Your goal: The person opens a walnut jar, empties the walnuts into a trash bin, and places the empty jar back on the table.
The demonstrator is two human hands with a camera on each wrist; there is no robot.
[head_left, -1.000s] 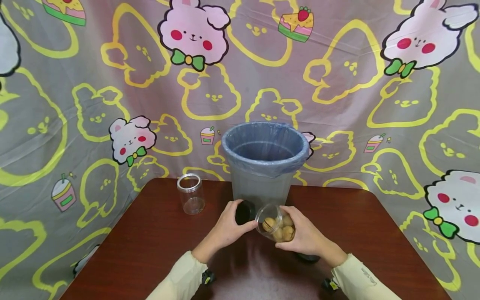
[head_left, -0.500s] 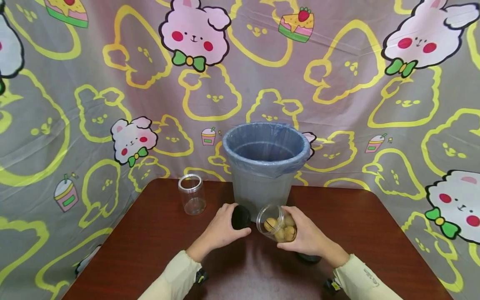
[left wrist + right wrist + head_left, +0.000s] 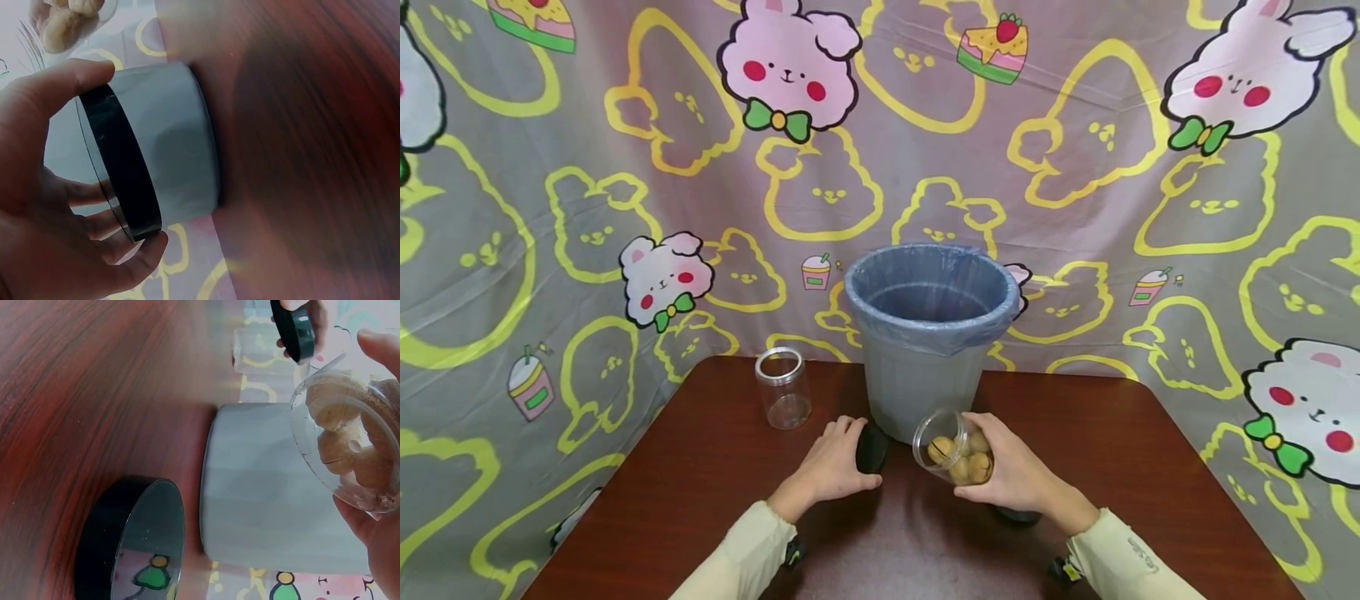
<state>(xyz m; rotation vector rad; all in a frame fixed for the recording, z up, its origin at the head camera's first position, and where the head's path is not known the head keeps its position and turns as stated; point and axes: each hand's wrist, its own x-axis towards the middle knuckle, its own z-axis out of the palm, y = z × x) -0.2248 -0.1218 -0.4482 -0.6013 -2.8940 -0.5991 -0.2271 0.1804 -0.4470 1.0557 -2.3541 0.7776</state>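
My left hand (image 3: 831, 467) grips a round black lid (image 3: 122, 165) by its rim, thumb on one side and fingers on the other. In the head view it is apart from the jar, to its left. My right hand (image 3: 1011, 467) holds a clear jar (image 3: 934, 422) on its side-tilt, mouth toward the left, with several walnuts (image 3: 966, 462) inside. The right wrist view shows the walnuts through the clear wall. A second black lid (image 3: 103, 540) lies on the table beneath my right hand, mostly hidden from the head view.
A grey bin (image 3: 921, 383) with a blue liner bag (image 3: 932, 333) stands right behind my hands. An uncovered clear jar (image 3: 786, 396) stands at the back left of the brown table (image 3: 700, 475). A patterned cloth (image 3: 827, 167) hangs around the table's back and sides.
My left hand has moved left and slightly toward me with the black lid, widening the gap to the jar. The right hand and its jar have hardly moved.
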